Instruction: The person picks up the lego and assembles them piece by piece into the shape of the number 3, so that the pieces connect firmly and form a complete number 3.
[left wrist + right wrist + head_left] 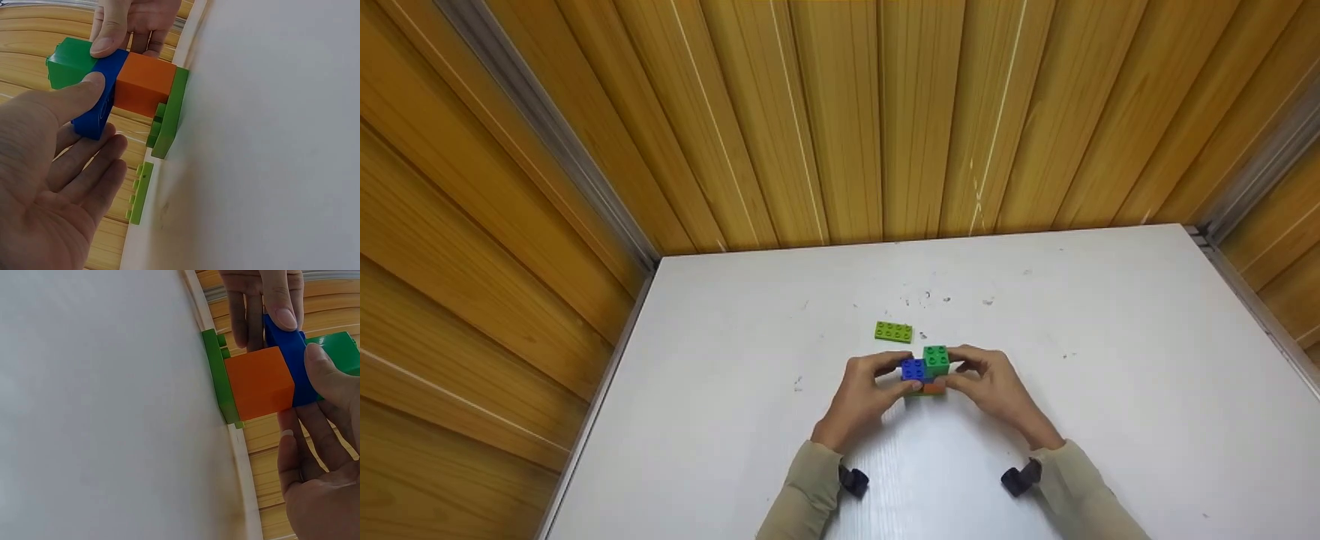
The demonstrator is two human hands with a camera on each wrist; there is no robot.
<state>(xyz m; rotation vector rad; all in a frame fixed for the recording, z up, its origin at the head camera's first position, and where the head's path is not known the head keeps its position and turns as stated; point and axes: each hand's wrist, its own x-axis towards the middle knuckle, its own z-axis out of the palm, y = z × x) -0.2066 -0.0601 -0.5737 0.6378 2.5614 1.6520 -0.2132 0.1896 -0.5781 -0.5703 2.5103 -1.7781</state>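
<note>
A small stack of toy building bricks stands on the table between both hands. At its bottom lies a green plate point(174, 112), carrying an orange brick point(260, 382). Across the orange brick sits a blue brick point(913, 368), its left end overhanging. On the blue brick's right end is a green brick point(936, 360). My left hand point(864, 390) pinches the overhanging blue end between thumb and fingers. From the other side, my right hand point(994, 382) grips the blue brick near the green one, its thumb point(319, 363) pressed on the blue side.
A loose lime-green plate point(894, 332) with studs up lies on the white table point(720, 337) just behind the stack. Yellow wood-look panels point(840, 120) wall the back and sides. Dark marks spot the tabletop.
</note>
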